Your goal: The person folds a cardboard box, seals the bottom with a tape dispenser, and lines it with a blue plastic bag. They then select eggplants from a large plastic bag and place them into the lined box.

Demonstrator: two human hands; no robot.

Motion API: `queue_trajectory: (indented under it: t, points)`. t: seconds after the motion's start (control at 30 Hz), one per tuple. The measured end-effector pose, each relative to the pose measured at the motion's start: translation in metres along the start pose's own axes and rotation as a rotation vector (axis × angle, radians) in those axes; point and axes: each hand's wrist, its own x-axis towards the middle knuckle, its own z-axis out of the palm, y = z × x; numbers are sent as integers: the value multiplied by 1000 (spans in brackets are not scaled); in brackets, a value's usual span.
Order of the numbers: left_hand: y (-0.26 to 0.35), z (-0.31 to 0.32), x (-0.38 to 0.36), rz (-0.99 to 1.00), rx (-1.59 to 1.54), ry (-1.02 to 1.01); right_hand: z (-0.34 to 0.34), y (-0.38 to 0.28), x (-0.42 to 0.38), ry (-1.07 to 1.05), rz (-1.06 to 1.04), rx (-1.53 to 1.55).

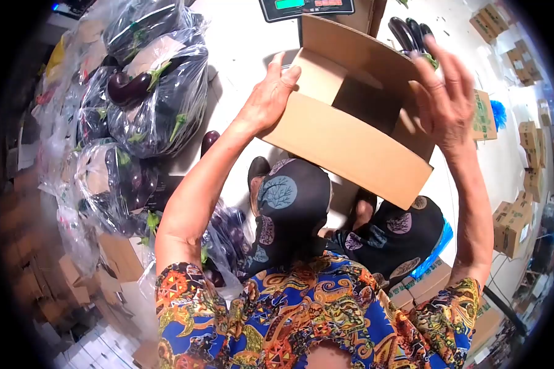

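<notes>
My left hand (269, 98) is closed on the left end of an open cardboard box (345, 147), thumb at the rim. My right hand (446, 101) is spread, its fingers apart and blurred, by the box's right end; whether it touches the board I cannot tell. The box sits tilted in front of me, near my knees (298, 184), far flap standing up. I judge it light, stiff along the walls and bendy at the flaps (the dark inside hides any added weight), so the end walls and corners look the surest hold. Beyond it are a digital scale (308, 11) and, rightward, some eggplants (406, 34). To my left, clear plastic bags (194, 104) bulge with others; cartons (512, 227) stand well off right on the floor (455, 34).
</notes>
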Motion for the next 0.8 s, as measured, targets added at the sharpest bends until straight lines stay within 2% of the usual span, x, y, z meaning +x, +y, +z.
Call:
queue_trajectory:
  t: [0.03, 0.1, 0.13, 0.17, 0.23, 0.27, 0.3, 0.37, 0.4, 0.47, 0.57, 0.63, 0.7, 0.77, 0.8]
  points:
    - [-3, 0, 3, -2, -21, 0, -12, 0, 8, -26, 42, -154]
    - [-7, 1, 5, -13, -67, 10, -3, -12, -6, -322, 340, 79]
    - [-11, 4, 8, 23, -85, 53, -7, -21, -5, -312, 334, 154]
    - [-16, 3, 10, 57, -129, 65, -20, -27, 0, -547, 409, 238]
    - [-20, 4, 13, 119, -219, 75, -27, -49, -12, -644, 306, 386]
    - [2, 3, -2, -5, -507, 33, -22, -61, -27, -651, 243, 312]
    - [7, 4, -5, -55, -630, 74, -16, -68, -38, -659, 180, 241]
    - [-1, 1, 2, 69, -560, 77, -7, -69, -48, -671, 180, 338]
    - [1, -1, 11, 141, -417, 48, -4, -68, -51, -676, 187, 387]
    - [9, -3, 25, 271, -145, 4, -2, -67, -50, -666, 168, 415]
    - [8, 1, 53, 332, 314, -63, 1, -68, -47, -626, 140, 419]
    - [13, -1, 51, 345, 333, -72, 4, -71, -51, -594, 162, 420]
    - [17, -1, 54, 303, 385, -69, 2, -65, -58, -450, 189, 555]
    - [20, 2, 53, 310, 313, -78, 14, -55, -68, -57, 424, 909]
    - [20, 3, 53, 315, 331, -63, 15, -39, -78, 39, 589, 892]
